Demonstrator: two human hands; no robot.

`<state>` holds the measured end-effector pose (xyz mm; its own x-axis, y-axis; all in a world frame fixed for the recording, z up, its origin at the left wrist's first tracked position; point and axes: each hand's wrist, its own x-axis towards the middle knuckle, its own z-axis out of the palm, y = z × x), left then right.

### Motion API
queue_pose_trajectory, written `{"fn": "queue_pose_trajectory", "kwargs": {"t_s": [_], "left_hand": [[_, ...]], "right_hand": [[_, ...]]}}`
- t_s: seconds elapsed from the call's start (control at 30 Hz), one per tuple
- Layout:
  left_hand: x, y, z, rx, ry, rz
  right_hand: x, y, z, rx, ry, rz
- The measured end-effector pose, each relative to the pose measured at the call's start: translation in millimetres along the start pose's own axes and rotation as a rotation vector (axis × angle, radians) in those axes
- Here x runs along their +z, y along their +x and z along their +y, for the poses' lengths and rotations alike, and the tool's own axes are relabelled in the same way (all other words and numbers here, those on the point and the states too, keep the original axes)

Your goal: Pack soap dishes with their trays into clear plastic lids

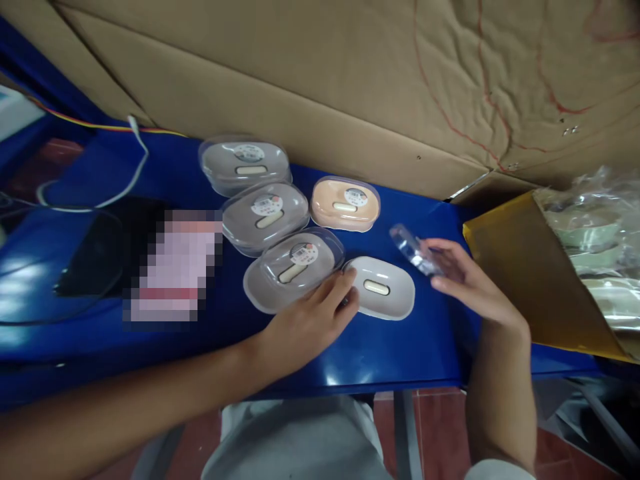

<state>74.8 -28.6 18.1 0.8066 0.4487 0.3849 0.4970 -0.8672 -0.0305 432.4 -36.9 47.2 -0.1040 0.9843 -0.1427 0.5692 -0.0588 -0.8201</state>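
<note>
Table (400, 357), lid (416, 251) likely between right fingers (444, 245)

A shallow pale grey oval dish (397, 305) lies uncovered and upright on a blue table (410, 360), a cream, pill-shaped piece (377, 287) at its center, while a clear plastic cover (411, 250) tilts steeply in the air just beyond its right end. Close beside its left end, a matching grey dish (259, 288) sits upright beneath a clear lid (327, 241) set askew, a round printed label (304, 254) showing over its own cream center
</note>
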Motion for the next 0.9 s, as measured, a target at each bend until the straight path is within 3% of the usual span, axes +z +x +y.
{"fn": "queue_pose_trajectory", "kwargs": {"t_s": [0.07,0.13,0.27,0.43,0.57,0.73,0.9], "left_hand": [[-2.4,1,0,-0.019,0.004,0.034],[-5.3,2,-1,-0.032,-0.003,0.08],[-10.7,5,-3,-0.01,-0.012,0.134],[-10.0,7,-5,-0.013,-0.057,0.086],[-3.6,1,-6,-0.052,-0.126,0.028],[0.7,-5,-7,-0.05,-0.162,0.041],[-4.8,-3,-7,-0.032,-0.127,0.03]], "right_hand": [[1,-8,-12,-0.087,0.002,-0.222],[7,-13,-22,-0.144,-0.092,-0.29],[31,-17,-34,-0.221,-0.29,-0.252],[56,-21,-42,-0.272,-0.431,-0.149],[57,-24,-44,-0.297,-0.448,-0.157],[58,-25,-46,-0.321,-0.479,-0.164],[57,-22,-43,-0.316,-0.459,-0.172]]}}
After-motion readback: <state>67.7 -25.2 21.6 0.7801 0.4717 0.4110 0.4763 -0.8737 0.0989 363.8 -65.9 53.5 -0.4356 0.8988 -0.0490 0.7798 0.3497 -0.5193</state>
